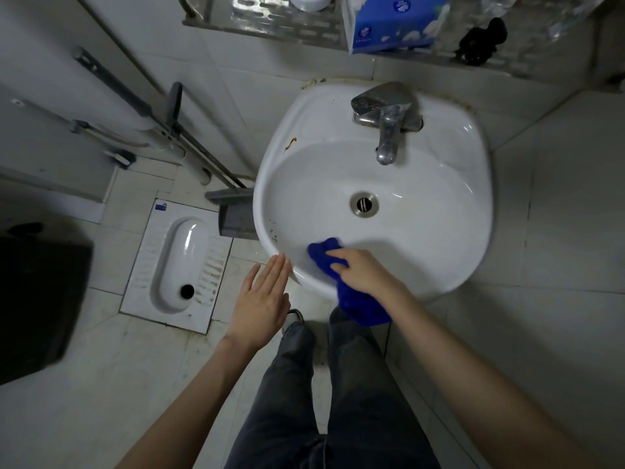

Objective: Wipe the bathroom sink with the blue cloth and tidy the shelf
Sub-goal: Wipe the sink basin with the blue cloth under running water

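Looking down from the head view, the right hand (pixel 363 272) grips the cloth (pixel 325 256), fingers curled over a bunched part and pressing it to the near inner wall of the sink (pixel 473 184). The rest hangs over the near rim, likely so that only a firm wad does the rubbing. The left hand (pixel 260 299) is flat, fingers straight and together, tips at the near-left rim; whether they touch it I cannot tell. It seems placed to steady the body. A brown mark (pixel 290 143) sits on the far-left rim, not yet wiped. On the far shelf (pixel 287 23) stand a tissue box (pixel 395 22), a white tub (pixel 309 1) and a black item (pixel 480 38), which look untidied.
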